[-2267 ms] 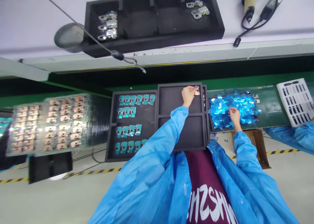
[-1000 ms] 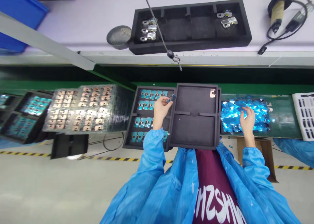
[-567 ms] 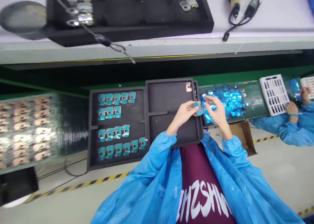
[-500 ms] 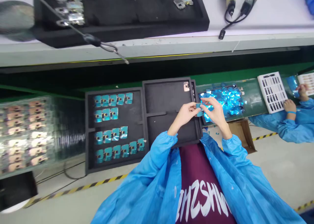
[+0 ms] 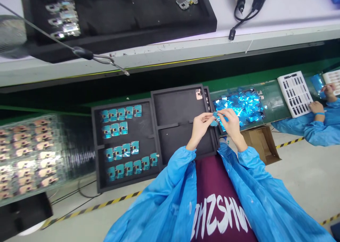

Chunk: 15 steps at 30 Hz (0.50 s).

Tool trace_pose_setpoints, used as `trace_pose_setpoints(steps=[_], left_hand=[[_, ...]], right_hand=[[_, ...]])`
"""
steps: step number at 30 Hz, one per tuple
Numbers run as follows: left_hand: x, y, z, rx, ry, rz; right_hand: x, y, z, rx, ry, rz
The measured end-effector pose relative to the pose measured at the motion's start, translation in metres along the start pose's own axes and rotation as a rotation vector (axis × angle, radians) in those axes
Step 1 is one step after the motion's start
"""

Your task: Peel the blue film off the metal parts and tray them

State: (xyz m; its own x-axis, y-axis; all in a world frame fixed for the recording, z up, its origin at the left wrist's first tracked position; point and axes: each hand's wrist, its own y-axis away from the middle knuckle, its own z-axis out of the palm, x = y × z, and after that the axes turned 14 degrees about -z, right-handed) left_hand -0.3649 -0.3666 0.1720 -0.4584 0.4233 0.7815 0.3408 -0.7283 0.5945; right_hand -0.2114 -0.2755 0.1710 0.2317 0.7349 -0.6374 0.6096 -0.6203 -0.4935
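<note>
A small circuit board (image 5: 214,123) with blue film on it is held up between my two hands, over the right edge of the dark tray. My left hand (image 5: 201,127) pinches its left side with thumb and fingertips. My right hand (image 5: 230,124) is closed at its upper right, fingertips pressed together at the blue film; what exactly they grip is too small to tell. One coppery board (image 5: 199,94) lies in the upper right of the middle tray (image 5: 175,109). Rows of blue-filmed boards (image 5: 129,167) lie in the left tray (image 5: 145,128).
A heap of shiny blue film pieces (image 5: 245,107) lies to the right, above a cardboard box (image 5: 261,144). Further right are a white slotted tray (image 5: 294,93) and a co-worker's hands (image 5: 317,108). Coppery boards (image 5: 23,157) fill the far left. A shelf edge (image 5: 148,54) crosses in front.
The view has tilted slightly, shifting the shelf and trays. Both hands stay together on the board, with small finger movements; the board's film looks slightly turned.
</note>
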Motion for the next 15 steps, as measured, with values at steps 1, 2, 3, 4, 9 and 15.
trace_pose_setpoints(steps=[1, 2, 3, 4, 9, 15], left_hand=[[0.000, 0.000, 0.000, 0.004, 0.011, -0.002], [-0.001, 0.000, -0.001, 0.001, 0.020, -0.009], [-0.001, 0.001, -0.002, -0.010, 0.029, -0.025], [-0.001, 0.002, -0.003, -0.028, 0.040, -0.052], [-0.004, 0.003, -0.013, -0.153, 0.172, -0.223], [-0.007, -0.011, -0.028, -0.225, 0.490, -0.351]], right_hand=[[-0.001, 0.001, 0.001, -0.003, 0.048, -0.035], [-0.002, 0.001, 0.001, -0.006, 0.088, -0.059], [-0.003, 0.001, 0.002, -0.008, 0.121, -0.074], [-0.003, 0.002, 0.002, -0.010, 0.147, -0.083], [-0.004, 0.003, 0.001, -0.090, 0.191, -0.174], [-0.002, 0.018, -0.004, -0.242, 0.095, -0.327]])
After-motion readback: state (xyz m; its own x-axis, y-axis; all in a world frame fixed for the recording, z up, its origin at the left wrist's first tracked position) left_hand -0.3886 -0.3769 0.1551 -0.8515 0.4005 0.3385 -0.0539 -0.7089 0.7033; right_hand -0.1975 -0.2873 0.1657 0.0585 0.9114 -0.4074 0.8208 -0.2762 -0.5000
